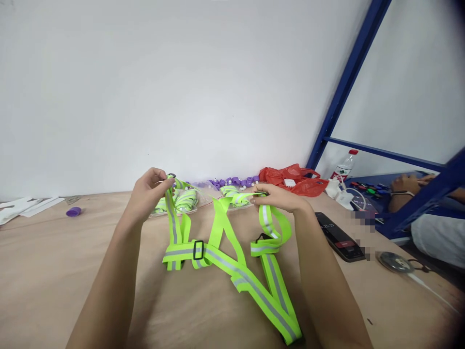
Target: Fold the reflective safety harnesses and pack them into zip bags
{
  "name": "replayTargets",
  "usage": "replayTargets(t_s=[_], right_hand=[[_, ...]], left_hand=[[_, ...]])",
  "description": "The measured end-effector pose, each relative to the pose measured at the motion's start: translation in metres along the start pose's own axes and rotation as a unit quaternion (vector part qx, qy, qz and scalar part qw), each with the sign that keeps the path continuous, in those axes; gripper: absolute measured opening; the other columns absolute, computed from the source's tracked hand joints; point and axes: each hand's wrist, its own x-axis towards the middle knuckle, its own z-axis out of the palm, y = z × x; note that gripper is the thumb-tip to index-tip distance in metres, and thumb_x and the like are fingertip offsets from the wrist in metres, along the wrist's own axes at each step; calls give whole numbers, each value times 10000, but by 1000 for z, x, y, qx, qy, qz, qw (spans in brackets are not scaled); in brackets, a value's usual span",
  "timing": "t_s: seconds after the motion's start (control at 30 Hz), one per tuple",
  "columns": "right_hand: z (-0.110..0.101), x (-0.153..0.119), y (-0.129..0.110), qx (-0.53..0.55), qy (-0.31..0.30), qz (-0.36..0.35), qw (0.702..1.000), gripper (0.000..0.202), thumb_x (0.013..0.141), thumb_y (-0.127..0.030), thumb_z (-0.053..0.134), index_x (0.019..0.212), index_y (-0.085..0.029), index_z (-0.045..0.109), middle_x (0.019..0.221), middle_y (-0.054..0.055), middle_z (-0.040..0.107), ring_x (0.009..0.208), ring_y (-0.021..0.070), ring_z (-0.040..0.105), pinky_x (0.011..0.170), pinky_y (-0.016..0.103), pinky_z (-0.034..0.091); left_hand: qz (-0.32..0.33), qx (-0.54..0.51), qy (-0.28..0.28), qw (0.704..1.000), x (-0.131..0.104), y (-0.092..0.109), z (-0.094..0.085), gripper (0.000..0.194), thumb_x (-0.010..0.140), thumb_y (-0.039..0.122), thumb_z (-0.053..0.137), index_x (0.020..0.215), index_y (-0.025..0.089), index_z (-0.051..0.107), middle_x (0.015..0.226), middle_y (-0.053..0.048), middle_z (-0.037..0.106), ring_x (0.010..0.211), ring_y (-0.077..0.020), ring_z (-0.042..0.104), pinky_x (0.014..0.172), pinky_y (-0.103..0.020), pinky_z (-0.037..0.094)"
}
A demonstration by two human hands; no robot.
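Observation:
A neon-yellow reflective vest made of elastic straps with grey stripes hangs spread between my two hands over the table. My left hand pinches one upper strap near a black buckle. On the other side my right hand grips another upper strap by a dark fitting, fingers partly hidden behind it. A black slider buckle shows on the left part of the horizontal band. The lower right corner of the straps dips toward the near side of the table. Behind it lie clear bags with folded reflective straps.
Purple caps and a red plastic bag lie along the wall. A phone, white charger and bottle are at right, beside a blue metal frame. Another person's hand is beyond it. White papers lie left.

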Motion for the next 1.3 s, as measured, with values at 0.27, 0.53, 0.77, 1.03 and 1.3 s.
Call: replayTargets(t_s=[0.27, 0.53, 0.77, 1.03, 1.3], right_hand=[[0, 3, 16, 301, 17, -35, 953, 455, 780, -641, 672, 770, -207, 537, 568, -63, 471, 534, 129, 501, 644, 328, 519], [-2, 15, 19, 394, 279, -88, 871, 432, 734, -558, 763, 707, -242, 469, 545, -70, 399, 495, 118, 443, 517, 269, 522], [-13, 13, 24, 398, 353, -88, 842, 394, 788, -574, 665, 725, -274, 417, 533, -75, 317, 454, 134, 389, 446, 295, 492], [-11, 5, 19, 399, 285, -94, 866, 347, 682, -439, 790, 780, -251, 516, 568, -85, 389, 437, 91, 393, 467, 266, 455], [-15, -6, 21, 366, 120, -54, 921, 433, 687, -538, 796, 870, -218, 570, 578, -93, 364, 432, 60, 250, 423, 225, 229]], left_hand=[[25, -134, 103, 985, 4, 1, -15, 235, 711, 302, 737, 756, 229, 517, 630, 36, 551, 563, -156, 617, 497, -259, 504], [65, -221, 111, 967, 7, 4, -16, 260, 658, 248, 741, 753, 220, 501, 564, 64, 483, 523, -132, 570, 492, -260, 478], [87, -195, 164, 963, 9, 3, -22, 301, 636, 258, 742, 750, 210, 468, 641, 60, 489, 508, -86, 519, 479, -231, 432], [112, -139, 147, 973, 7, -1, -26, 296, 660, 191, 756, 810, 200, 501, 677, 58, 517, 544, -101, 586, 507, -220, 442], [147, -58, 182, 971, 10, -9, -39, 421, 677, 227, 763, 1071, 193, 618, 863, 25, 593, 620, -98, 575, 603, -248, 494]])
